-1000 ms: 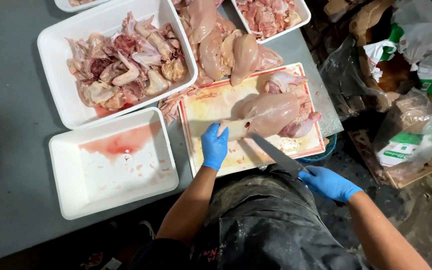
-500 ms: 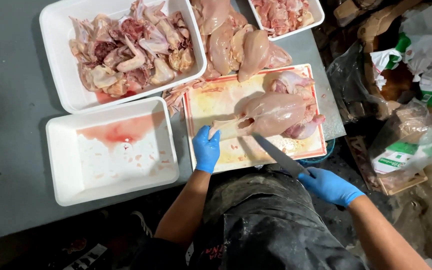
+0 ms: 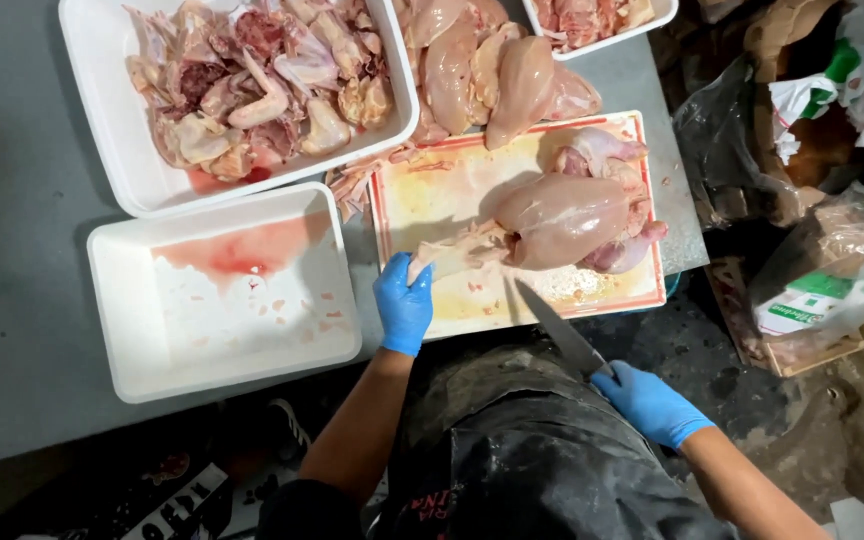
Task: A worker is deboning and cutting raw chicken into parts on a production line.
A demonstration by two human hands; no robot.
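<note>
Here my left hand [image 3: 404, 305] pinches the raw chicken [image 3: 552, 220] on the cutting board [image 3: 472, 185]; my right hand [image 3: 649, 402] grips the knife [image 3: 559, 327].

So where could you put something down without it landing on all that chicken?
The near white tray is mostly bare, only stained red. Grey table lies open left of both trays. The cutting board has a bare strip between the left hand and the knife in the right hand. It is crowded at the far tray of chicken pieces and the whole chicken.
</note>
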